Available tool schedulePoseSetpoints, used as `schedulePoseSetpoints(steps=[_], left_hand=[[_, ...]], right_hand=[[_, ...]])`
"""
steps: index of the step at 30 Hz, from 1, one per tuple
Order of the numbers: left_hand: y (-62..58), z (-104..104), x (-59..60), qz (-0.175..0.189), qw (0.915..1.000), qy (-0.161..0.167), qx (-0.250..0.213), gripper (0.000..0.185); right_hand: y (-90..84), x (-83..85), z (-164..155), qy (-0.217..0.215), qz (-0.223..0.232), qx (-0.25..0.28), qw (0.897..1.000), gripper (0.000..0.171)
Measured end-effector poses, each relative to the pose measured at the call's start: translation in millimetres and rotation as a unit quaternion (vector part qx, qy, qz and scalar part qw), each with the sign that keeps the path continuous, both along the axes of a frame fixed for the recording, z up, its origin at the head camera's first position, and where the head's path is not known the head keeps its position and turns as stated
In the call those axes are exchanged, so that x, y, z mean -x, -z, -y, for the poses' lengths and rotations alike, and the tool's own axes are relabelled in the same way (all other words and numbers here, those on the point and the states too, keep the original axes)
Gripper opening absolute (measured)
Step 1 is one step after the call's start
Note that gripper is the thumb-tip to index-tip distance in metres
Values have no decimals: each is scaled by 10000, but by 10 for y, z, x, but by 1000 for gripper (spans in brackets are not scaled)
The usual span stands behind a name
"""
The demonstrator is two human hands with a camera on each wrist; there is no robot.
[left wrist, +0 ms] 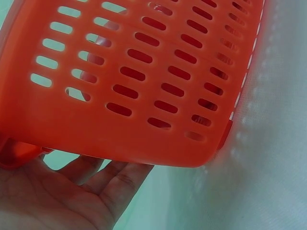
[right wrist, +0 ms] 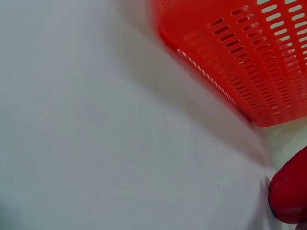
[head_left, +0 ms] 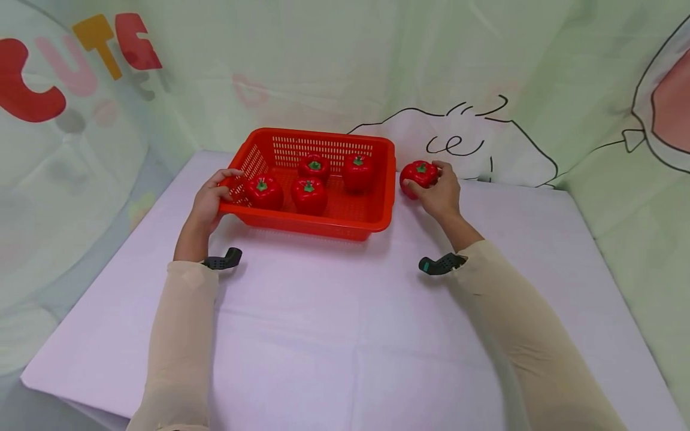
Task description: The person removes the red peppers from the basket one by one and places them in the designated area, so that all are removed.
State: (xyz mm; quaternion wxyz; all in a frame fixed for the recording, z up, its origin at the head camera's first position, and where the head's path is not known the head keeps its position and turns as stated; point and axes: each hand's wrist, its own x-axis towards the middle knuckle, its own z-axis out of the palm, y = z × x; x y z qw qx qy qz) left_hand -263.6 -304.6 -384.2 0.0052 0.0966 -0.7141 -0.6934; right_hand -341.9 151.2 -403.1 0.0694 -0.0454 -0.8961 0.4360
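A red pepper (head_left: pixel 420 174) is gripped by the right hand (head_left: pixel 442 193) on the lilac tablecloth (head_left: pixel 334 311), just beside the right wall of the red slotted basket (head_left: pixel 345 224); fingers are curled round its far side and the thumb is laid against its near side. In the right wrist view, only a red edge of that pepper (right wrist: pixel 290 196) is caught at the lower right corner, resting on the cloth. The basket's left rim is held by the left hand (head_left: pixel 211 200), thumb hooked over the top. From the left wrist view, the fingers (left wrist: pixel 120 184) are seen spread flat under the slotted wall (left wrist: pixel 144 81). Four more peppers (head_left: pixel 309 194) are seated inside the basket.
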Motion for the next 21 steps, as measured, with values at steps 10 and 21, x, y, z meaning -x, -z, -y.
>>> schedulePoseSetpoints(steps=[10, 21], left_hand=[[22, 0, 10, 16, 10000, -92, -5, 50], [14, -16, 7, 10, 10000, -84, -33, 51]], right_hand=[[47, 34, -57, -77, 3, 80, 9999, 89], [67, 12, -89, -144, -163, -92, 9997, 88]])
